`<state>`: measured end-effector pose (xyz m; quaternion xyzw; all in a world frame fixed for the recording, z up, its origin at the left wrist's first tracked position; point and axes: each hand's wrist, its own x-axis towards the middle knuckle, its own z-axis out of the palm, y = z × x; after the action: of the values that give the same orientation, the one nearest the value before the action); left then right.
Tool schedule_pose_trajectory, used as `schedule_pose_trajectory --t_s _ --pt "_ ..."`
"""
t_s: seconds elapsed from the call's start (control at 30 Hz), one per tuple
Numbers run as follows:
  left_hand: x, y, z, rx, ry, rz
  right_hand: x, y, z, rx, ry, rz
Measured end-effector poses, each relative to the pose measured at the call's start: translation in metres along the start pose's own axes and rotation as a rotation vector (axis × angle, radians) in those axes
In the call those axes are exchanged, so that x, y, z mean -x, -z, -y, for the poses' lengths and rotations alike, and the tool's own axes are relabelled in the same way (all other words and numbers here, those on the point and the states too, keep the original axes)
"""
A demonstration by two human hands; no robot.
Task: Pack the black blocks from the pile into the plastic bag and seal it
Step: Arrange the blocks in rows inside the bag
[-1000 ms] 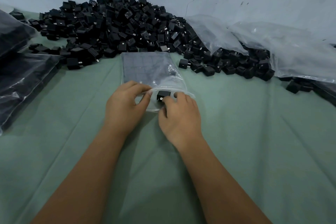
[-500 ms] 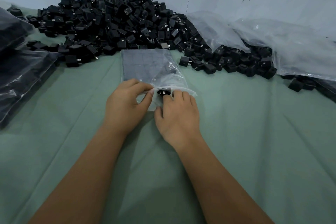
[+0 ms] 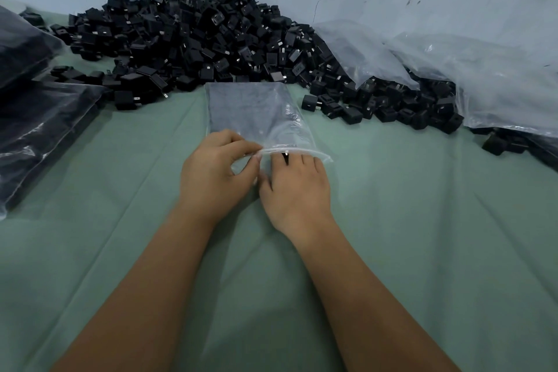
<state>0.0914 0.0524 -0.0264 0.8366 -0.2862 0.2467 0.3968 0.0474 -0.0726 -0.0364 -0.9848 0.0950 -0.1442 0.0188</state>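
Observation:
A clear plastic bag [image 3: 256, 112] lies flat on the green cloth, its far part dark with packed black blocks, its open mouth toward me. My left hand [image 3: 214, 172] pinches the upper lip of the mouth at its left end. My right hand [image 3: 297, 181] has its fingertips inside the mouth, pushing a black block [image 3: 285, 157] of which only a sliver shows between the fingers. The big pile of black blocks [image 3: 199, 39] rises behind the bag against the wall.
Filled dark bags [image 3: 39, 130] are stacked at the left edge. Large crumpled clear bags [image 3: 483, 75] lie at the right over more loose blocks [image 3: 377, 103]. The green cloth [image 3: 422, 235] spreads out in front of me.
The block in my right hand has gone from outside the bag's mouth to inside it, and my fingers have followed it in. My left hand has kept the lip lifted.

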Motion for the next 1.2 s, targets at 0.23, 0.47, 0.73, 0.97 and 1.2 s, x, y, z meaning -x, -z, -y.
schedule_pose_trajectory --t_s 0.23,0.47,0.73,0.97,1.2 --pt "0.000 0.000 0.000 0.009 -0.003 0.008 -0.023 0.008 0.002 0.051 0.010 0.038" --pt "-0.001 -0.001 0.001 0.014 0.008 0.031 -0.043 0.008 0.003 0.001 0.102 0.107" --pt "-0.005 -0.005 0.008 -0.029 0.057 0.018 -0.024 0.018 -0.008 -0.122 0.393 -0.535" --pt "-0.007 -0.012 0.014 -0.142 0.126 0.322 -0.081 0.021 -0.087 -0.448 -0.131 -0.598" --pt "-0.010 -0.014 0.018 -0.130 0.114 0.332 -0.110 -0.025 -0.131 -0.454 -0.439 0.033"
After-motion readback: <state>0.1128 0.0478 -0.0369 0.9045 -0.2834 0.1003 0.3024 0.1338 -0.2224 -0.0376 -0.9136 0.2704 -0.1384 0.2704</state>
